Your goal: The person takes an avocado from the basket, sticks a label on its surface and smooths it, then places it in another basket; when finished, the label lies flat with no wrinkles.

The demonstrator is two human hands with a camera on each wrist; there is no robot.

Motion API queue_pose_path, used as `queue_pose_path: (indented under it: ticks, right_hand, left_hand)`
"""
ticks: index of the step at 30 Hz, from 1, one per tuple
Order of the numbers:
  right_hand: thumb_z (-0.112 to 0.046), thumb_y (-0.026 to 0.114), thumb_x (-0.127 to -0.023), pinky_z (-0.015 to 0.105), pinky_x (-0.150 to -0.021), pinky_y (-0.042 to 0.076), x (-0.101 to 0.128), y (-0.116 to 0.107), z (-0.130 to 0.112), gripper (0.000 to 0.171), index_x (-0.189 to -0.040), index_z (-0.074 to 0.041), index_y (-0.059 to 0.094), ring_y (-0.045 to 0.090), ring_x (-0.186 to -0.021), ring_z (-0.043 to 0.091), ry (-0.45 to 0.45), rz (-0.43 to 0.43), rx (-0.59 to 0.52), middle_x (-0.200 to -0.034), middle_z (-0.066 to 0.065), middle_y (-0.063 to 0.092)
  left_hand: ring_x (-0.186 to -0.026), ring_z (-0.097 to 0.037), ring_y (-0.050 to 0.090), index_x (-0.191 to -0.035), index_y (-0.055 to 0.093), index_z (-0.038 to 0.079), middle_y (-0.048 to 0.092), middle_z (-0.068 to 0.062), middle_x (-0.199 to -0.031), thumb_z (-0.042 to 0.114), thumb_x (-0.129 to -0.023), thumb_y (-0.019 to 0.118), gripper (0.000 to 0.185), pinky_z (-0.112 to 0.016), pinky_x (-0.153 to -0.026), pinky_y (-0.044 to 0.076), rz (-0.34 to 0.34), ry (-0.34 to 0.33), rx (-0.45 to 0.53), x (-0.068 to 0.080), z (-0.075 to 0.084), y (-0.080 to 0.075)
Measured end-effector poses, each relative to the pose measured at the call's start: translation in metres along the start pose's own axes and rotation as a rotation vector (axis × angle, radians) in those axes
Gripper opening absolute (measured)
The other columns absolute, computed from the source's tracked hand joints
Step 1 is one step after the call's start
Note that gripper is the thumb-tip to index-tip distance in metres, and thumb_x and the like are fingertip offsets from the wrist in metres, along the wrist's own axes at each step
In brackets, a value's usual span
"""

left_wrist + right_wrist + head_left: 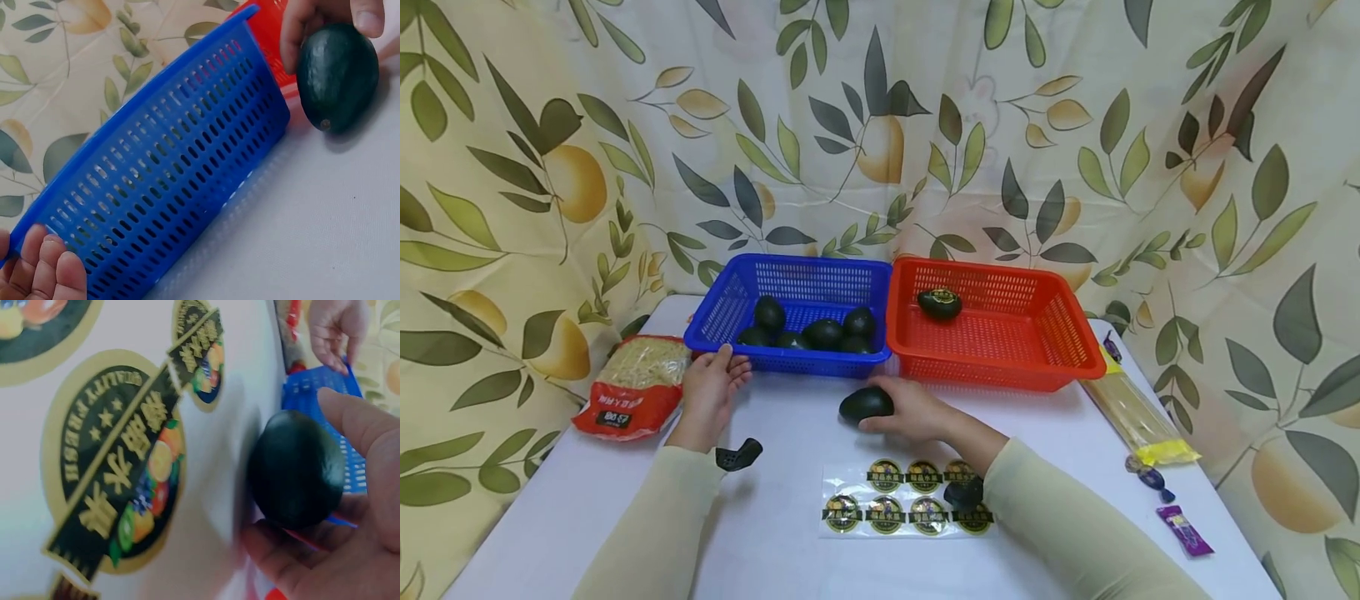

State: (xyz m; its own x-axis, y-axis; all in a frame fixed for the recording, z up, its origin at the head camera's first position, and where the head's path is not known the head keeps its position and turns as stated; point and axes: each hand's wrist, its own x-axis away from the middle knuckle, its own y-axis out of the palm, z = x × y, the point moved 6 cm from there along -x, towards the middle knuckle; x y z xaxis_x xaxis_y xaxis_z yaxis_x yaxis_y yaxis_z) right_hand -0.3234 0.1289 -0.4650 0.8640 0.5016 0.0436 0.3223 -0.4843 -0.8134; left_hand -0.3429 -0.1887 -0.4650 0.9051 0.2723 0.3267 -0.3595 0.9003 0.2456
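My right hand holds a dark green avocado just over the white table, in front of where the two baskets meet. Thumb and fingers lie round the fruit in the right wrist view, with its bare dark skin showing. At the front left corner of the blue basket, my left hand grips the rim, fingers curled against the outer wall. Several avocados lie inside that basket. Nearer me is a sheet of round black-and-gold stickers, partly covered by the right wrist's black camera piece.
Beside the blue basket stands a red basket holding one avocado with a sticker. A red-and-clear food bag lies at left. Along the right edge are a yellow-ended noodle pack and a purple wrapped sweet. Patterned cloth hangs behind.
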Motion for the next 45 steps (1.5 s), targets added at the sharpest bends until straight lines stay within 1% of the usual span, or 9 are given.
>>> queue_pose_path:
  ticks: [4,8,12,16,19,22,28,41,45]
  right_hand:
    - [-0.048,0.081,-0.088,0.052,-0.109,0.048,0.004,-0.006,-0.002,0.073,-0.147,-0.015,0.054,0.059,-0.125,0.026,-0.011,-0.027,0.017,-0.142,0.007,0.061]
    - [-0.047,0.08,-0.089,0.053,-0.112,0.046,0.008,-0.011,-0.004,0.075,-0.15,-0.015,0.051,0.057,-0.131,0.028,-0.02,-0.027,0.045,-0.149,0.008,0.057]
    - [-0.044,0.079,-0.09,0.053,-0.115,0.044,0.016,-0.018,-0.009,0.076,-0.152,-0.013,0.048,0.055,-0.135,0.029,-0.049,0.006,0.06,-0.153,0.01,0.053]
    - [-0.038,0.079,-0.092,0.049,-0.108,0.05,0.033,-0.025,-0.02,0.065,-0.146,-0.01,0.055,0.059,-0.124,0.026,-0.108,0.073,0.062,-0.139,0.01,0.061]
    - [-0.032,0.078,-0.093,0.038,-0.091,0.056,0.048,-0.022,-0.027,0.048,-0.134,-0.009,0.064,0.062,-0.103,0.02,-0.147,0.069,0.065,-0.116,0.006,0.067]
    - [-0.025,0.076,-0.094,0.029,-0.077,0.053,0.059,-0.011,-0.028,0.033,-0.123,-0.011,0.071,0.06,-0.087,0.015,-0.166,-0.004,0.096,-0.1,0.001,0.068]
    - [-0.026,0.078,-0.092,0.026,-0.078,0.048,0.065,0.013,-0.02,0.032,-0.122,-0.015,0.074,0.053,-0.084,0.008,-0.135,-0.113,0.158,-0.102,-0.002,0.067]
    - [-0.024,0.082,-0.086,0.036,-0.093,0.053,0.07,0.027,-0.021,0.028,-0.111,-0.014,0.075,0.059,-0.095,0.011,-0.08,-0.079,0.182,-0.104,-0.005,0.065]
    - [-0.023,0.082,-0.086,0.036,-0.094,0.053,0.069,0.029,-0.021,0.036,-0.119,-0.014,0.073,0.059,-0.097,0.012,-0.071,-0.088,0.175,-0.108,-0.002,0.065]
  left_hand:
    - [-0.103,-0.018,0.067,-0.126,0.052,0.013,0.069,0.001,-0.103,0.037,-0.11,0.049,0.028,-0.026,-0.093,0.058,0.009,-0.001,-0.026,0.0,-0.002,0.001]
    - [-0.091,-0.014,0.066,-0.131,0.05,0.007,0.069,-0.002,-0.102,0.037,-0.111,0.048,0.036,-0.026,-0.087,0.059,-0.051,0.037,-0.127,0.007,-0.012,0.008]
    - [-0.082,-0.012,0.063,-0.124,0.061,-0.002,0.071,-0.007,-0.101,0.025,-0.108,0.057,0.032,-0.024,-0.074,0.056,-0.233,0.196,-0.484,0.029,-0.027,0.031]
    - [-0.077,-0.012,0.062,-0.111,0.073,0.004,0.073,-0.004,-0.091,0.019,-0.098,0.071,0.02,-0.026,-0.067,0.052,-0.483,0.418,-0.843,0.066,-0.047,0.064]
    - [-0.079,-0.011,0.06,-0.11,0.076,0.012,0.069,0.004,-0.087,0.025,-0.093,0.078,0.021,-0.028,-0.071,0.051,-0.656,0.483,-1.054,0.094,-0.067,0.083]
    - [-0.086,-0.012,0.058,-0.114,0.076,0.016,0.064,0.005,-0.094,0.033,-0.087,0.084,0.033,-0.034,-0.08,0.052,-0.74,0.515,-1.232,0.112,-0.082,0.092]
    - [-0.095,-0.014,0.054,-0.124,0.074,0.02,0.056,0.002,-0.105,0.044,-0.08,0.089,0.052,-0.036,-0.086,0.05,-0.715,0.544,-1.397,0.124,-0.093,0.101]
    - [-0.09,-0.012,0.054,-0.12,0.077,0.021,0.057,0.006,-0.1,0.04,-0.083,0.088,0.043,-0.033,-0.085,0.05,-0.709,0.526,-1.412,0.126,-0.099,0.112]
    - [-0.09,-0.011,0.055,-0.119,0.076,0.02,0.059,0.007,-0.099,0.039,-0.083,0.088,0.042,-0.035,-0.087,0.051,-0.705,0.531,-1.409,0.126,-0.1,0.112]
